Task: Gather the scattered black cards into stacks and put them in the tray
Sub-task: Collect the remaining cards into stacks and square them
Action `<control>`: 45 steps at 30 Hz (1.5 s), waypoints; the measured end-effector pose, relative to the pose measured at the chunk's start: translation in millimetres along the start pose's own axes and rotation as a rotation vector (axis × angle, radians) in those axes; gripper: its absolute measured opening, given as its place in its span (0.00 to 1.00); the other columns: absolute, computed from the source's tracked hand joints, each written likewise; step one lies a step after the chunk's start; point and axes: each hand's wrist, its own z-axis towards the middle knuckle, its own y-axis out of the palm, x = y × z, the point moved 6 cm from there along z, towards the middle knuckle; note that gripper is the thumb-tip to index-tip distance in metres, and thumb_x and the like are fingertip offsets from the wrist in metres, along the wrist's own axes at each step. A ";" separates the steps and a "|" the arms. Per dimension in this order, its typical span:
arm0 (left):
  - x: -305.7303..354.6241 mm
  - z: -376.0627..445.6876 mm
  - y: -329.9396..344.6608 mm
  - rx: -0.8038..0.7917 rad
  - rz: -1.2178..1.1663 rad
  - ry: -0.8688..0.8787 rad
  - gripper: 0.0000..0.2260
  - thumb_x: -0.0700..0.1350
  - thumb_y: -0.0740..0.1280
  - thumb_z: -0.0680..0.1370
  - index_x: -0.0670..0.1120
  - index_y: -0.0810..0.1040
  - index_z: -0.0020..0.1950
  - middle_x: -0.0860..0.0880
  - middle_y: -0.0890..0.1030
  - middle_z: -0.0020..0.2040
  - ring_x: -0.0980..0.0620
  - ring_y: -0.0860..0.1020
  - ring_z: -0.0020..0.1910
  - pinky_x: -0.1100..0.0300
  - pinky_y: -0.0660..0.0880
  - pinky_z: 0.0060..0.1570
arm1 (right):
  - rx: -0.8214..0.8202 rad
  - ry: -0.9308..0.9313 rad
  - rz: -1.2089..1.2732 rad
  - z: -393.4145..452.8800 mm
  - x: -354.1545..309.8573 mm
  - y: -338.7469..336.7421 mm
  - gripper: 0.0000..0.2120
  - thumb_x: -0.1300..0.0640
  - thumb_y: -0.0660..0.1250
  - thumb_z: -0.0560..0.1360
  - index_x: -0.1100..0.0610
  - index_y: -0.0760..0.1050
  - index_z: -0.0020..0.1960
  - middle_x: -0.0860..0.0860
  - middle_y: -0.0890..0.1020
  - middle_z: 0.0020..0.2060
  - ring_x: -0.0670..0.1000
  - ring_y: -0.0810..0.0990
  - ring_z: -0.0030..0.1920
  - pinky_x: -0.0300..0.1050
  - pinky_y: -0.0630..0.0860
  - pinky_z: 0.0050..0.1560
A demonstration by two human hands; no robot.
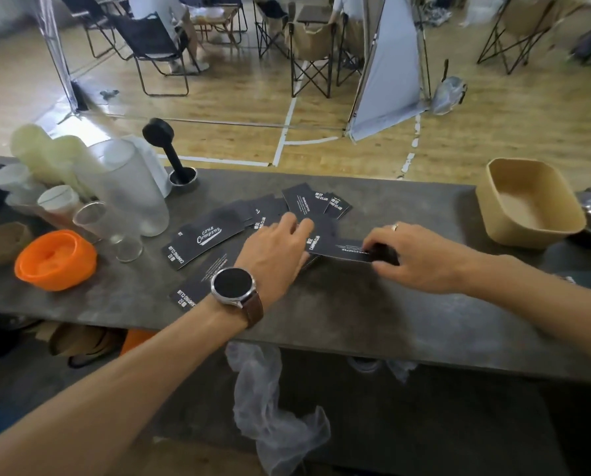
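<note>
Fingers of the right hand [412, 257] curl over the near end of a small stack of thin black printed paper cards [347, 249], thumb below and fingertips on top, pinching it against the dark grey stone-like counter [355, 304]. Fingers of the left hand [276, 250] lie straight and close together, flat on the loose cards just left of that stack, pressing rather than gripping.

More black cards [204, 235] fan out beyond and to the left of the left fingertips, overlapping; one lies partly under the left wrist. A tan rounded-square paper tray [493, 214] stands well to the right of the right hand, apparently holding nothing.

These cards look light, flat and fairly stiff, probably slick against one another, so a stack could splay if squeezed at one corner only. A firmer hold seems likely from pinching across the short edges, thumb under, after sliding the cards together on the counter.
</note>
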 end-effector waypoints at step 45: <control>4.8 28.7 -4.0 -0.089 0.014 0.181 0.08 0.37 0.66 0.75 0.48 0.77 0.51 0.49 0.77 0.41 0.41 0.76 0.33 0.56 0.68 0.29 | 0.192 0.171 -0.196 -49.3 39.7 19.1 0.10 0.53 0.63 0.79 0.57 0.63 0.54 0.55 0.77 0.48 0.59 0.77 0.49 0.54 0.74 0.41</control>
